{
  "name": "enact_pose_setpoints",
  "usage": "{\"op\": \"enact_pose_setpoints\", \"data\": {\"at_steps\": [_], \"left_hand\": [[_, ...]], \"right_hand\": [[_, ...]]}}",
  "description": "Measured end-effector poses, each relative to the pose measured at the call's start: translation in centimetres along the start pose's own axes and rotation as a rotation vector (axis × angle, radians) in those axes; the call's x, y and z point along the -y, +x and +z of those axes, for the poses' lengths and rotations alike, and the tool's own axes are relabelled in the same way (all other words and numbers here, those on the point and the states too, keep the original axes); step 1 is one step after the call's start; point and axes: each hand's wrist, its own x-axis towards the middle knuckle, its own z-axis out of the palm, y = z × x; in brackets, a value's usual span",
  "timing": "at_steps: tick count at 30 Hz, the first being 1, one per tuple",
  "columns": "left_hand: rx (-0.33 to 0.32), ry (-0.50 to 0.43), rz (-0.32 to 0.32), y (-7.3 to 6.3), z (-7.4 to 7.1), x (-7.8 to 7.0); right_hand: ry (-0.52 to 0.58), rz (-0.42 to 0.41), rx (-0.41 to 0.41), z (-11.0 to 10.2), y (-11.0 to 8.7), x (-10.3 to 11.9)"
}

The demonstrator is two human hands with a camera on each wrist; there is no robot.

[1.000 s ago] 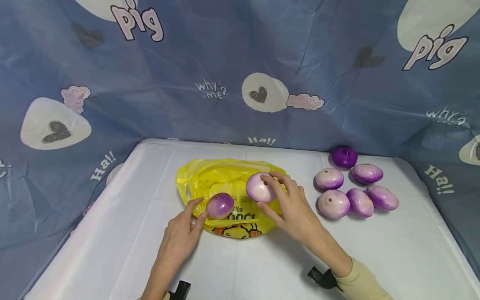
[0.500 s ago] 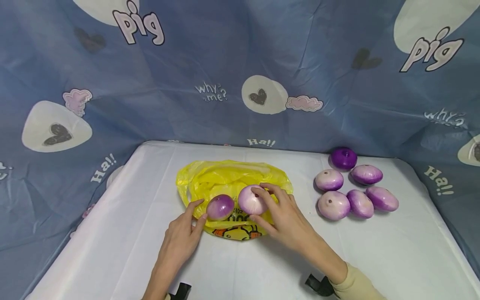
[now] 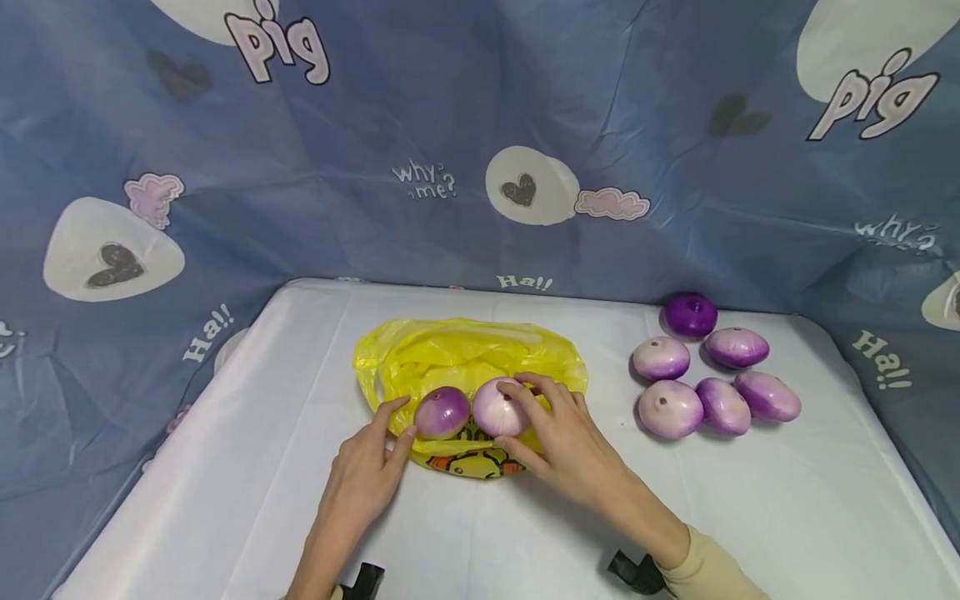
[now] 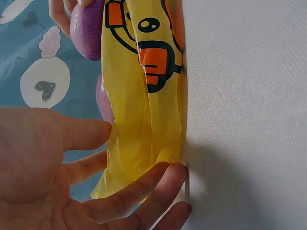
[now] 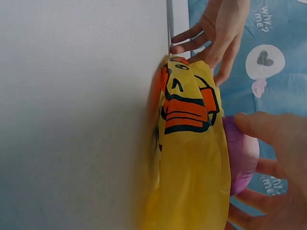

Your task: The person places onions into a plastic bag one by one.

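My right hand [image 3: 573, 437] holds a pale purple-and-white onion [image 3: 497, 408] between thumb and fingers, over a yellow plastic bag [image 3: 465, 346]. Right beside it, on the bag, sits a darker purple onion [image 3: 442, 412]. My left hand [image 3: 365, 462] rests at the bag's left edge, fingers spread and fairly straight, touching the plastic next to that darker onion. In the left wrist view, the thumb and fingertips touch the bag's side, which carries a cartoon duck print. The right wrist view shows the held onion [image 5: 241, 155] at the bag's upper rim, its far side hidden by my fingers.
Several more onions [image 3: 670, 409] lie grouped at the right of the white-covered table [image 3: 247, 467], one of them deep purple [image 3: 690, 315]. A blue printed cloth [image 3: 420, 242] hangs along the table's back and sides.
My right hand has brought the pale onion left and toward me, until it is beside the darker one. The left hand has hardly moved.
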Motion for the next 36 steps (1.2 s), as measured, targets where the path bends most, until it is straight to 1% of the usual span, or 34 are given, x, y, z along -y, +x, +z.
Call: {"op": "enact_pose_setpoints", "data": {"at_steps": [14,36], "left_hand": [[-0.005,0.002,-0.003,-0.1,0.0,-0.1],[-0.004,0.011,0.0,-0.2,-0.1,-0.2]], "right_hand": [[0.004,0.001,0.046,0.5,0.0,0.2],[-0.002,-0.005,0.054,1.2,-0.2,-0.1]]}}
